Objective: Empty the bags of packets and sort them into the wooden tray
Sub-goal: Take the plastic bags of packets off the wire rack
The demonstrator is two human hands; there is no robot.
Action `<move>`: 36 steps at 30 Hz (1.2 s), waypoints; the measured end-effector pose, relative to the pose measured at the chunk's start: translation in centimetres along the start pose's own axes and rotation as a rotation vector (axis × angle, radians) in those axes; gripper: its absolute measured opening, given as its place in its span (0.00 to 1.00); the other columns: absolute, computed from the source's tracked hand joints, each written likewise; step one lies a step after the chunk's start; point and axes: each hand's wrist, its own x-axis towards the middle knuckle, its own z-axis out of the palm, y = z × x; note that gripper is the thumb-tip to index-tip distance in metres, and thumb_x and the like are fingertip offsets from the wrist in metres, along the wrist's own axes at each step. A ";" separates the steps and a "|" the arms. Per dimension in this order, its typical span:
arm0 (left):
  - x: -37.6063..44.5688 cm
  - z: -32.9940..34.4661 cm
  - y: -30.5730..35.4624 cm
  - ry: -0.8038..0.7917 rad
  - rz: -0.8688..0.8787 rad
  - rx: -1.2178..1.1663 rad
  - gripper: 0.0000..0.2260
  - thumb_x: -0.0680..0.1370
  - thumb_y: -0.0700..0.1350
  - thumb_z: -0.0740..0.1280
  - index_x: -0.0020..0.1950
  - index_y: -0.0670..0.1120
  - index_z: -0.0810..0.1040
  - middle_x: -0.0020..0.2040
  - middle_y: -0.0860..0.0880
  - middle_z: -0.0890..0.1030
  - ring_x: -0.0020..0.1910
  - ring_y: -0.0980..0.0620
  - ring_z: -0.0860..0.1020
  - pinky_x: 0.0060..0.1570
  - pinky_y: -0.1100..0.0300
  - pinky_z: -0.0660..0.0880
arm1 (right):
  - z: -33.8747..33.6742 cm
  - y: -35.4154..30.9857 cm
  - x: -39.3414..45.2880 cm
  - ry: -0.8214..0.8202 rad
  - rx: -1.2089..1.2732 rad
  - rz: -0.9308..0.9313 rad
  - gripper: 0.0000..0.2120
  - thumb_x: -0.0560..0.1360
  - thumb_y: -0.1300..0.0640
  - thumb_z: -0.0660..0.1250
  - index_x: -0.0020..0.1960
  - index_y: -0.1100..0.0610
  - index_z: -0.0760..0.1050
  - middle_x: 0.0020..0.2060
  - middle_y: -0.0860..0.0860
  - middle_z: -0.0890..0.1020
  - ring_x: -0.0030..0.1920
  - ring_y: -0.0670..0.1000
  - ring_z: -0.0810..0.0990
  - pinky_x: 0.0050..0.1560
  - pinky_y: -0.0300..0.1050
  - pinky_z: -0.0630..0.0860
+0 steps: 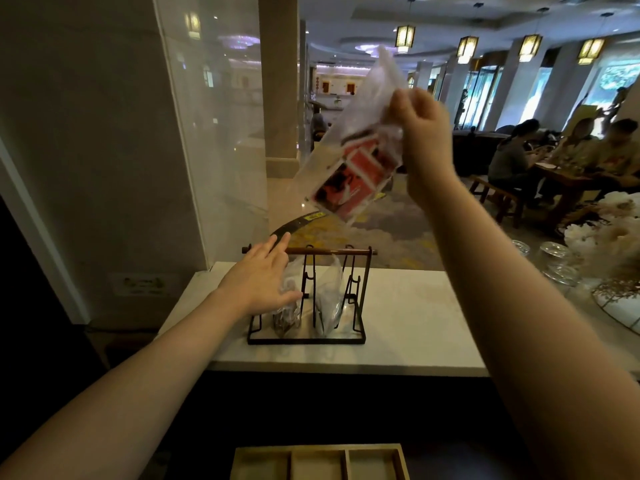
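Observation:
My right hand (420,129) is raised high and pinches a clear plastic bag (349,143) holding red and white packets (349,181), which sit at its lower end. My left hand (263,278) is spread open against a black wire rack (308,299) with a wooden top bar, touching the left of two clear bags that hang there. That left bag (287,317) holds dark packets; the right bag (329,299) looks mostly clear. A wooden tray (318,462) with three visible compartments lies at the bottom edge, with nothing in them.
The rack stands on a white marble ledge (415,323) above a dark counter. Glass dishes (554,251) and dried flowers (609,233) crowd the right end of the ledge. A glass partition rises on the left. People sit at a table far right.

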 end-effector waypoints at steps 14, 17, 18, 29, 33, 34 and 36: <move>1.0 0.5 -0.3 0.062 -0.022 -0.230 0.11 0.82 0.47 0.56 0.52 0.47 0.77 0.79 0.46 0.52 0.78 0.44 0.48 0.75 0.49 0.45 | 1.7 11.9 -11.3 -0.281 -0.387 0.587 0.09 0.78 0.58 0.55 0.52 0.60 0.72 0.42 0.52 0.75 0.37 0.48 0.73 0.36 0.43 0.72; 1.1 -0.4 -0.4 0.026 -0.059 -0.421 0.12 0.82 0.47 0.54 0.40 0.50 0.71 0.78 0.46 0.56 0.77 0.45 0.50 0.75 0.48 0.46 | 2.7 12.7 -11.9 -0.271 -0.507 0.576 0.15 0.77 0.46 0.58 0.51 0.58 0.73 0.44 0.52 0.78 0.44 0.52 0.77 0.47 0.52 0.76; 1.0 -0.8 -0.4 0.031 -0.069 -0.482 0.14 0.82 0.47 0.54 0.37 0.50 0.69 0.77 0.47 0.58 0.77 0.45 0.51 0.75 0.49 0.47 | 3.0 12.8 -11.9 -0.281 -0.609 0.526 0.18 0.76 0.43 0.58 0.50 0.58 0.74 0.43 0.53 0.80 0.44 0.54 0.78 0.45 0.51 0.77; 0.0 -2.4 -0.3 0.022 -0.158 -0.721 0.13 0.83 0.46 0.52 0.50 0.41 0.73 0.74 0.43 0.66 0.77 0.44 0.52 0.70 0.49 0.55 | 5.4 11.8 -11.4 -0.368 -1.185 0.244 0.08 0.77 0.61 0.61 0.48 0.59 0.79 0.45 0.57 0.83 0.44 0.59 0.81 0.38 0.46 0.72; 0.9 -2.9 -0.4 -0.137 -0.100 -0.696 0.13 0.82 0.50 0.53 0.47 0.45 0.73 0.76 0.45 0.62 0.77 0.42 0.48 0.73 0.44 0.44 | 4.8 10.3 -10.3 -0.302 -1.103 0.051 0.10 0.78 0.56 0.60 0.50 0.54 0.80 0.46 0.58 0.83 0.46 0.61 0.81 0.39 0.46 0.69; 1.1 -2.9 -0.3 -0.162 -0.101 -0.677 0.14 0.82 0.50 0.53 0.43 0.46 0.73 0.77 0.45 0.59 0.77 0.40 0.47 0.73 0.43 0.42 | 4.5 9.5 -9.7 -0.256 -1.060 0.011 0.10 0.78 0.54 0.60 0.51 0.52 0.80 0.46 0.57 0.84 0.46 0.60 0.81 0.39 0.46 0.69; 1.1 -3.1 0.1 -0.153 -0.096 -0.657 0.14 0.82 0.49 0.55 0.37 0.49 0.70 0.78 0.44 0.56 0.77 0.38 0.46 0.73 0.42 0.41 | 3.6 7.7 -8.3 -0.166 -0.972 -0.051 0.11 0.79 0.50 0.60 0.51 0.51 0.81 0.44 0.54 0.85 0.44 0.59 0.82 0.39 0.45 0.72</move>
